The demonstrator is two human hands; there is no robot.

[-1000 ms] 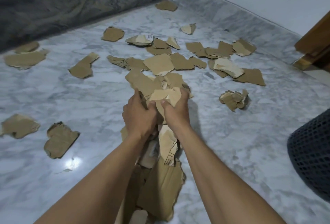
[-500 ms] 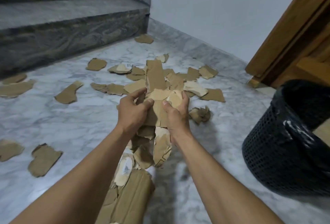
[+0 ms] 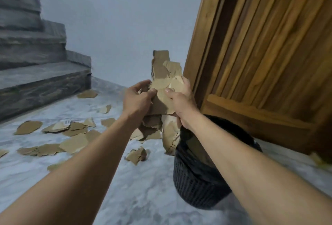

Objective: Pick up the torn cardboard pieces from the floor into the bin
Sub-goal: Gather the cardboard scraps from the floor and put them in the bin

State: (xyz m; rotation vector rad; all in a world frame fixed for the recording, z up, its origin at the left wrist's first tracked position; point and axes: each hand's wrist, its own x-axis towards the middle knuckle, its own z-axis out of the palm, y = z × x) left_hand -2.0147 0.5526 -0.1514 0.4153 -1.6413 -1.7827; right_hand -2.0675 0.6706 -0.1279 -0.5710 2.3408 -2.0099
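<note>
**Cardboard bundle held at the bin's rim**

A bundle of torn cardboard pieces [image 3: 162, 99] is gripped between the left hand [image 3: 137, 100] and the right hand [image 3: 182, 105], the fingers [image 3: 143, 83] of both being curled round it. It is held upright, clear of the floor [image 3: 143, 192], with its lower end hanging at the left rim of the black mesh bin [image 3: 197, 187]. More scattered pieces [image 3: 74, 143] are seen lying on the marble below the stairs [image 3: 43, 81].
</note>
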